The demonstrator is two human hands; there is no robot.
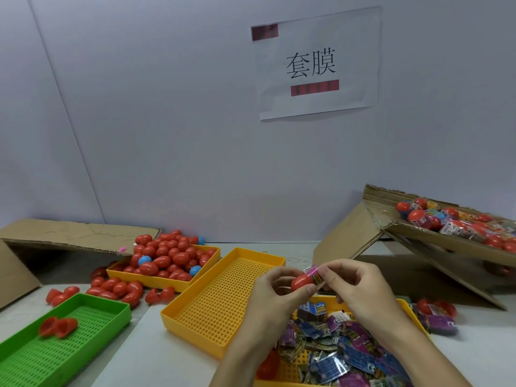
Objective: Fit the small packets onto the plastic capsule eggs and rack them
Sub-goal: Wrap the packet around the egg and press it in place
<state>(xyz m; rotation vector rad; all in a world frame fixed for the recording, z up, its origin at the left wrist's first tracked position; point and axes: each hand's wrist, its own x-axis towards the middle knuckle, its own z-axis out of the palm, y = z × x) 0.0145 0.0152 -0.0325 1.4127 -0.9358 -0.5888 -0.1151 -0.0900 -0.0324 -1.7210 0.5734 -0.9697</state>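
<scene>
My left hand point(275, 293) grips a red capsule egg point(301, 282) above the table. My right hand point(353, 287) pinches a small pink printed packet point(317, 274) that sits over the egg's right end. Below the hands a yellow tray point(408, 311) holds a heap of loose packets point(340, 356). A yellow perforated tray point(223, 300) lies just left of the hands with nothing in it. Further back, another yellow tray point(156, 279) is piled with red eggs point(167, 258) and a few blue ones.
A green perforated tray point(92, 305) at front left holds two red egg halves point(57, 326). Loose red eggs point(117, 287) lie around it. A tilted cardboard box point(435, 241) at right holds wrapped eggs point(452, 222). Flattened cardboard point(69, 233) lies at left. A wall sign point(317, 62) hangs behind.
</scene>
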